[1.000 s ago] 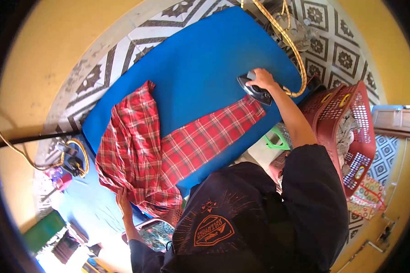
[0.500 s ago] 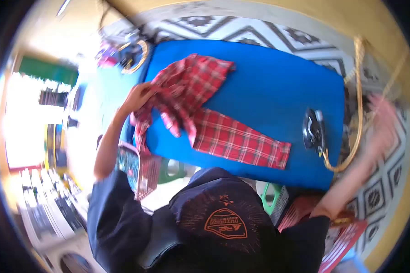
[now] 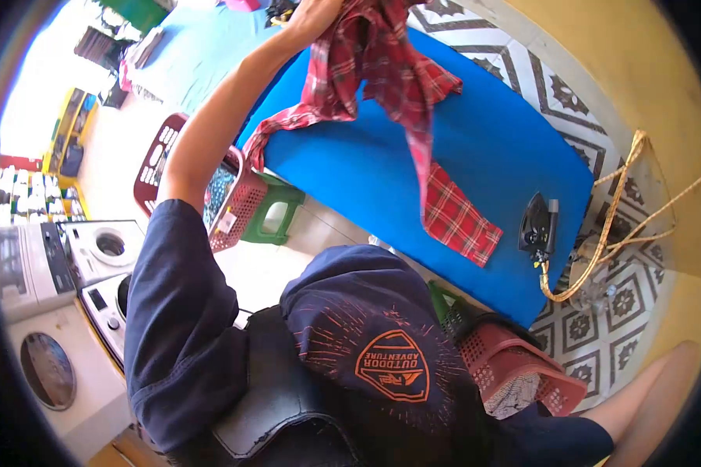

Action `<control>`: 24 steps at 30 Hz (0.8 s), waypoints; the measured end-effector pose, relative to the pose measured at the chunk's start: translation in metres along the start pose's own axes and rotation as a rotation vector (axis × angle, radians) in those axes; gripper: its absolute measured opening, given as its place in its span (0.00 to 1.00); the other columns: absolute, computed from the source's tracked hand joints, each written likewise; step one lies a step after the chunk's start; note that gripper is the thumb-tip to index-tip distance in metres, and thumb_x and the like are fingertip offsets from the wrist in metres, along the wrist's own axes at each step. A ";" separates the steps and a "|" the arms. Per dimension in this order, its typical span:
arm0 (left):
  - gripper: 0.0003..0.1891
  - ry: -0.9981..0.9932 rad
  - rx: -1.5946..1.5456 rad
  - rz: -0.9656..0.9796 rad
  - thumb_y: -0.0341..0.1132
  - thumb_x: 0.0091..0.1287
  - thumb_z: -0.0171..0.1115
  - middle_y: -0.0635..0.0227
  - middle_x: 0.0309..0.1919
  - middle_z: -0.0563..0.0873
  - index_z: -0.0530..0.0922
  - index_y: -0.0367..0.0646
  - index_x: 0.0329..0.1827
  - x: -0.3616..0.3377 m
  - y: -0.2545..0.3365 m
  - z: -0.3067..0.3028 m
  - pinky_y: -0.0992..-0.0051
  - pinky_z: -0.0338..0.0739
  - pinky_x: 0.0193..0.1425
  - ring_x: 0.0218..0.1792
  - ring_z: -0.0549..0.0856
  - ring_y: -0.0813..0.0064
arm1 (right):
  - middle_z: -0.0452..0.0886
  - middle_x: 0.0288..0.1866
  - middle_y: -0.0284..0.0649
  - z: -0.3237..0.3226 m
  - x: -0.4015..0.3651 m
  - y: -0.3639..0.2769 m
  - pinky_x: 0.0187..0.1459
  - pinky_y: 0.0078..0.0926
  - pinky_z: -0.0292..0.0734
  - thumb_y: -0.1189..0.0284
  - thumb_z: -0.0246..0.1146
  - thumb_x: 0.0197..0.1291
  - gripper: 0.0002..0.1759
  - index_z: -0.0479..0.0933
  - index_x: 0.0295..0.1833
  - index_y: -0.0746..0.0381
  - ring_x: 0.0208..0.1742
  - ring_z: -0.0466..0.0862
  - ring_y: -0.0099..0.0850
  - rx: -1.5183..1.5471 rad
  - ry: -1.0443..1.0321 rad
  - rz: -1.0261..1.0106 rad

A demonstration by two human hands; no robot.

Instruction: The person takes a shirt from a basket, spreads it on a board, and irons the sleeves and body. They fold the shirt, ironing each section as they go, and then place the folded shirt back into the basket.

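Observation:
My left hand point(image 3: 316, 14) is raised at the top of the view and grips a red plaid shirt point(image 3: 382, 70), lifting it off the blue ironing surface point(image 3: 483, 148). One sleeve point(image 3: 456, 218) hangs down and still rests on the blue cover. A black iron point(image 3: 537, 227) stands alone near the right end of the surface, with a yellow braided cord point(image 3: 611, 226) running off it. My right forearm point(image 3: 650, 401) stretches along the lower right; its hand is out of sight past the edge of the view.
A red laundry basket point(image 3: 522, 373) with clothes sits on the patterned tile floor at lower right. A maroon basket point(image 3: 237, 198) and a green stool point(image 3: 276, 218) stand beside the board. Washing machines point(image 3: 54, 311) line the left.
My right hand let go of the iron, left it standing on the board and swung away to the lower right. My left hand lifted the plaid shirt up off the surface.

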State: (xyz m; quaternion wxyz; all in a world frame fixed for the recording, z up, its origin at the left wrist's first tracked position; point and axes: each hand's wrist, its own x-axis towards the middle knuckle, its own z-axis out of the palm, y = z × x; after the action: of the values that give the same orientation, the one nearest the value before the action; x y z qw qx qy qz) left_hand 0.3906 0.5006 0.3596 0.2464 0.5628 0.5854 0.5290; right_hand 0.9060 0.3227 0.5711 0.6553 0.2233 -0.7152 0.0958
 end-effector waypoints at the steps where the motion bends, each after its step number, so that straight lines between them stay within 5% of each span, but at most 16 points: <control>1: 0.21 0.052 -0.066 -0.032 0.46 0.77 0.57 0.64 0.51 0.87 0.82 0.38 0.62 -0.011 0.019 -0.004 0.75 0.78 0.58 0.49 0.85 0.77 | 0.85 0.56 0.40 0.011 0.004 -0.003 0.59 0.32 0.78 0.66 0.62 0.69 0.17 0.80 0.57 0.66 0.55 0.84 0.33 0.020 0.007 -0.001; 3: 0.21 0.118 -0.004 -0.007 0.44 0.77 0.56 0.67 0.42 0.89 0.83 0.35 0.58 -0.023 0.036 -0.026 0.76 0.79 0.45 0.39 0.84 0.77 | 0.85 0.55 0.40 0.030 0.009 -0.010 0.59 0.33 0.78 0.66 0.62 0.69 0.17 0.80 0.57 0.66 0.55 0.84 0.33 0.052 0.019 -0.017; 6: 0.19 0.120 -0.211 -0.027 0.44 0.77 0.55 0.69 0.39 0.88 0.84 0.36 0.54 -0.047 0.055 -0.055 0.78 0.78 0.43 0.37 0.83 0.78 | 0.85 0.55 0.39 0.057 0.021 -0.025 0.60 0.33 0.78 0.66 0.61 0.69 0.17 0.79 0.56 0.65 0.54 0.84 0.33 0.098 0.029 -0.042; 11: 0.16 -0.210 -0.641 -0.025 0.36 0.78 0.56 0.67 0.49 0.87 0.79 0.35 0.61 -0.094 0.072 -0.089 0.75 0.81 0.54 0.45 0.85 0.79 | 0.84 0.54 0.39 0.099 0.037 -0.057 0.60 0.34 0.77 0.66 0.61 0.69 0.16 0.79 0.55 0.65 0.54 0.83 0.33 0.141 0.032 -0.101; 14: 0.17 0.053 0.029 0.213 0.40 0.80 0.55 0.72 0.43 0.85 0.78 0.38 0.63 -0.129 0.093 -0.107 0.76 0.78 0.48 0.41 0.81 0.81 | 0.84 0.54 0.39 0.118 0.045 -0.076 0.60 0.34 0.77 0.66 0.60 0.69 0.15 0.79 0.55 0.64 0.54 0.83 0.33 0.172 0.051 -0.128; 16: 0.18 0.099 0.121 0.073 0.41 0.80 0.55 0.74 0.39 0.81 0.78 0.40 0.65 -0.154 0.117 -0.131 0.79 0.75 0.45 0.40 0.78 0.82 | 0.84 0.54 0.39 0.133 0.048 -0.088 0.60 0.35 0.77 0.66 0.60 0.69 0.15 0.79 0.55 0.64 0.54 0.83 0.33 0.186 0.063 -0.134; 20: 0.18 0.264 -0.737 0.165 0.39 0.81 0.53 0.70 0.47 0.85 0.75 0.40 0.68 -0.175 0.142 -0.138 0.83 0.81 0.46 0.44 0.85 0.81 | 0.84 0.53 0.39 0.153 0.055 -0.109 0.60 0.35 0.76 0.66 0.59 0.68 0.15 0.78 0.54 0.63 0.54 0.83 0.34 0.217 0.076 -0.193; 24: 0.22 0.155 -0.771 0.127 0.38 0.80 0.55 0.66 0.51 0.86 0.70 0.39 0.73 -0.205 0.150 -0.170 0.79 0.82 0.58 0.55 0.85 0.75 | 0.83 0.53 0.39 0.171 0.058 -0.123 0.60 0.36 0.76 0.66 0.59 0.68 0.14 0.78 0.53 0.63 0.54 0.82 0.34 0.256 0.092 -0.248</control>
State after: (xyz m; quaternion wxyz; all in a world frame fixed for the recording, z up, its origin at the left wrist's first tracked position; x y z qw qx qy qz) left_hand 0.3501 0.2246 0.4851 0.3614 0.4228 0.3247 0.7650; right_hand 0.8057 0.1299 0.5876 0.6604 0.3865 -0.6335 0.1147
